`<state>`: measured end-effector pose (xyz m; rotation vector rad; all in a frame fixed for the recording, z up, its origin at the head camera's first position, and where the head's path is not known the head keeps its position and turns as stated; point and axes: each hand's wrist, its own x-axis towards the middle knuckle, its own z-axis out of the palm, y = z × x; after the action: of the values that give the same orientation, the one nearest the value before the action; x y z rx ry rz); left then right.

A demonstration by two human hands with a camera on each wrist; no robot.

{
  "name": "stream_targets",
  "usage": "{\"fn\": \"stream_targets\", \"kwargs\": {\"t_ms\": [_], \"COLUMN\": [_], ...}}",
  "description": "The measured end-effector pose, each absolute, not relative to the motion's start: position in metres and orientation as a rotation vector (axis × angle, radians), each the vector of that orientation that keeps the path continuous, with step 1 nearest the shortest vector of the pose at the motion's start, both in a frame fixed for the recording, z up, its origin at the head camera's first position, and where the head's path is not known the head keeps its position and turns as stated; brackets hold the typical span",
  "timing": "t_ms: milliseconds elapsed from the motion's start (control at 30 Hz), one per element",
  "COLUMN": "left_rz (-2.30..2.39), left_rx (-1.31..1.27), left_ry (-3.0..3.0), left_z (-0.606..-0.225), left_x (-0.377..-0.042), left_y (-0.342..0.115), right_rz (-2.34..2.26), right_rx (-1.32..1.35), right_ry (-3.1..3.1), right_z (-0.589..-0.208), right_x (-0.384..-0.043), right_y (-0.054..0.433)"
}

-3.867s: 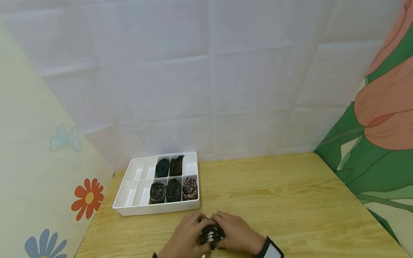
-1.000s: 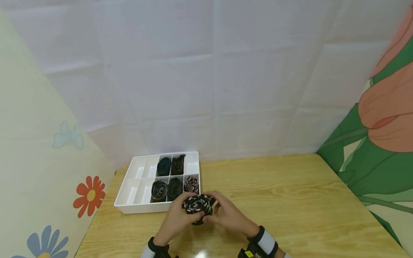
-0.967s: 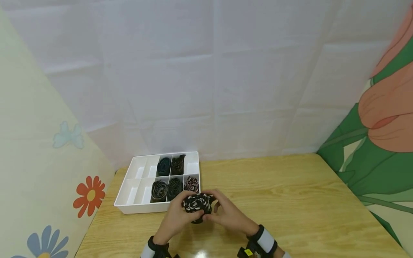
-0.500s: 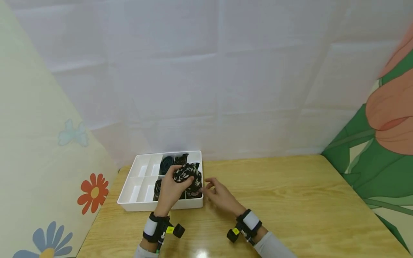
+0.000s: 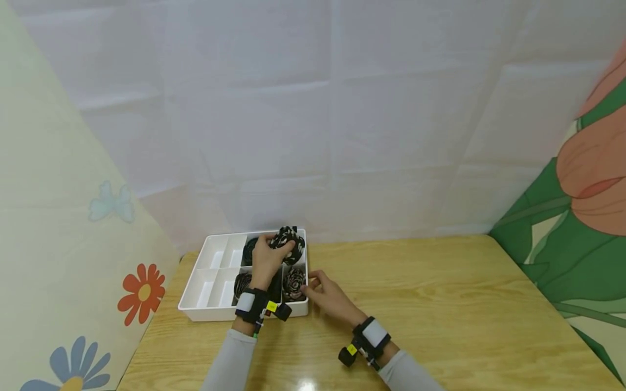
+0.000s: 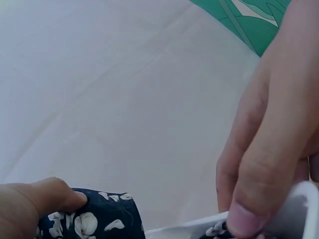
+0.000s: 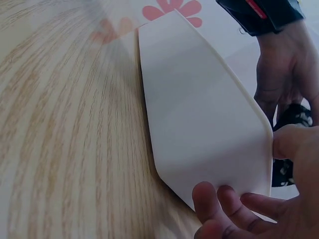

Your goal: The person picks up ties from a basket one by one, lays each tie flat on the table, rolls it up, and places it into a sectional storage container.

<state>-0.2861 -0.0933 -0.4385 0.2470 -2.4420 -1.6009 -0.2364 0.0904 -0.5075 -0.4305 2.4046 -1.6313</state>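
My left hand [image 5: 266, 262] holds a rolled-up black cloth with a white pattern [image 5: 288, 245], thumb on its near side, over the back right compartment of a white divided tray [image 5: 199, 311]. In the left wrist view the cloth [image 6: 112, 219] shows large white shapes on dark fabric. At the tray's right edge, my right hand [image 5: 332, 300] grips the side wall. The right wrist view has its thumb [image 7: 289, 142] over the rim and its fingers against the outer wall. Below the held roll, a pinkish-patterned roll [image 5: 294, 283] fills the front right compartment.
A dark teal roll [image 5: 248, 252] and a grey striped roll [image 5: 242, 282] sit in other compartments, partly hidden by the left hand and wrist. The left compartments show bare white bottoms. Behind the wooden table [image 5: 415, 293] hangs a white sheet [image 5: 391, 136].
From being held in both hands before the tray, the patterned roll has travelled forward in the left hand to the back right compartment. The right hand has let go of it and gripped the tray's side.
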Motion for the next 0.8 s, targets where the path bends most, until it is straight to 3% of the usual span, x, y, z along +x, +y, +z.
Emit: {"fn": "stream_targets", "kwargs": {"t_ms": [333, 800], "left_rz": [-1.459, -1.154], "left_rx": [0.296, 0.212], "left_ry": [-2.473, -2.597], "left_z": [-0.449, -0.456], "left_x": [-0.313, -0.317], "left_y": [-0.080, -0.066], "right_rz": [-1.677, -1.652], "right_rx": [-0.446, -0.456], "right_ry": [2.347, 2.343], "right_z": [-0.505, -0.512], "right_x": [-0.234, -0.236], "right_y": [0.090, 0.090]}}
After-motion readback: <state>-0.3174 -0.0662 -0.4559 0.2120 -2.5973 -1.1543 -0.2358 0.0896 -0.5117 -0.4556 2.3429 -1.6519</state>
